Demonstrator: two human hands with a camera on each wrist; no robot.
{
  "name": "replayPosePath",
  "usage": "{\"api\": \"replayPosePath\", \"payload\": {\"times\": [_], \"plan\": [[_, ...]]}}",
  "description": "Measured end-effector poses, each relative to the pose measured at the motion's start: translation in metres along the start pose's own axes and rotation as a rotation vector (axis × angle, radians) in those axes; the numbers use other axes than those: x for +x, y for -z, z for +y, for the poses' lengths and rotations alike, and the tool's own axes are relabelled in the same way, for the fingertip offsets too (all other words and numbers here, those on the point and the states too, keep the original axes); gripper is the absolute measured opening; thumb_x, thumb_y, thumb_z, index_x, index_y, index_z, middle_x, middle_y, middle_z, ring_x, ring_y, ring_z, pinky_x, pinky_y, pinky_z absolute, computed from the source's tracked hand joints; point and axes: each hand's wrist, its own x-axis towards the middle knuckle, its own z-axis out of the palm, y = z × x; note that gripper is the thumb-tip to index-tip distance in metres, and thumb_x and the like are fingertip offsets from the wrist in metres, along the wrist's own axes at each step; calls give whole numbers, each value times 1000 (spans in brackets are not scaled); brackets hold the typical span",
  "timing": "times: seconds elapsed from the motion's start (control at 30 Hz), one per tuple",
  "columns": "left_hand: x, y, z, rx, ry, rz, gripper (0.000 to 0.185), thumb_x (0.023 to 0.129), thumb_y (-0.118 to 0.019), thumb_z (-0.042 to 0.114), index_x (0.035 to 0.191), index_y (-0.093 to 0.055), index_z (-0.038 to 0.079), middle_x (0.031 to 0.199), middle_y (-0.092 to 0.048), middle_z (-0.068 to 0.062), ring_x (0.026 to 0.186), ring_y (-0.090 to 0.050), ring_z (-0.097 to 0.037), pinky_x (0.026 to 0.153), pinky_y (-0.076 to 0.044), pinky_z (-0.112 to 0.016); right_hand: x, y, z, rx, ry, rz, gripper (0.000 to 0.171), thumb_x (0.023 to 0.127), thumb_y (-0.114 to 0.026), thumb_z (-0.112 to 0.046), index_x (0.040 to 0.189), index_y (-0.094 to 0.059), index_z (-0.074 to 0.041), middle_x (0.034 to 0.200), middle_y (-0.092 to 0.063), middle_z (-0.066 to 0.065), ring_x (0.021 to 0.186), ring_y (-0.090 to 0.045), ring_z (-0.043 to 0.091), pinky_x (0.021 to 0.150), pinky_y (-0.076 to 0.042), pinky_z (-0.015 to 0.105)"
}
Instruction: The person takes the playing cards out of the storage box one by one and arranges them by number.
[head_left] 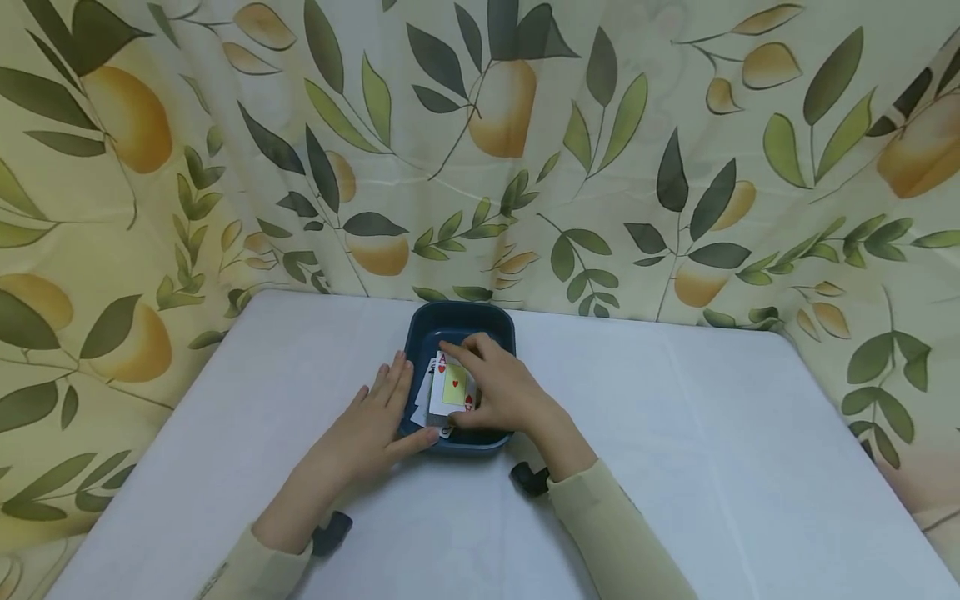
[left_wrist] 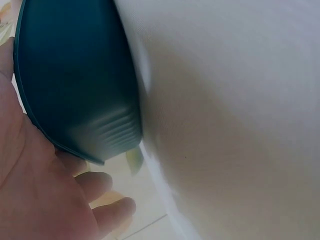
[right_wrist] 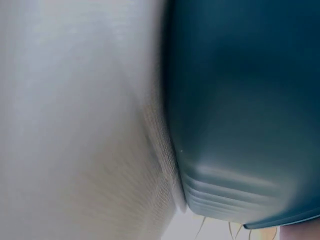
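White cloth-covered table point(head_left: 675, 433) before leaf-and-lemon printed curtain point(head_left: 675, 167). Dark blue plastic tray point(head_left: 459, 321) centred, holding playing cards point(head_left: 452, 385), pinched by right hand point(head_left: 504, 390); left hand point(head_left: 378, 417) flat, fingers straight, against tray's side.

Pale green long sleeves point(head_left: 607, 517), bare hands

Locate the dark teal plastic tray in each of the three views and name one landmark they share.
Head: the dark teal plastic tray sits centre frame on the white table, between both hands.
Left wrist: upper left, its ribbed outer wall beside the palm.
Right wrist: fills the right half, wall and ribbed corner.
Shared landmark: the white table surface.
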Motion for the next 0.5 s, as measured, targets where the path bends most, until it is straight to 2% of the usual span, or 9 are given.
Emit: {"api": "replayPosePath", "payload": {"times": [0.3,0.5], "plan": [[-1,-1,-1,-10,-11,-1,106,90,-51,73,160,-10,4,168,5,-10,152,-10,-39,116,-23,-62,-2,8,-4,72,-20,-15,92,73,-83,-47,152,-42,-22,135,-43,1,107,-51,16,94,-53,33],[-2,0,0,-7,-12,10,106,90,-51,73,159,-10,4,168,3,-11,153,-10,-39,117,-23,-60,-7,28,-7,106,-22,36,99,75,-82,-45,157,-33,-19,135,-43,4,102,-56,19,87,-55,32]]}}
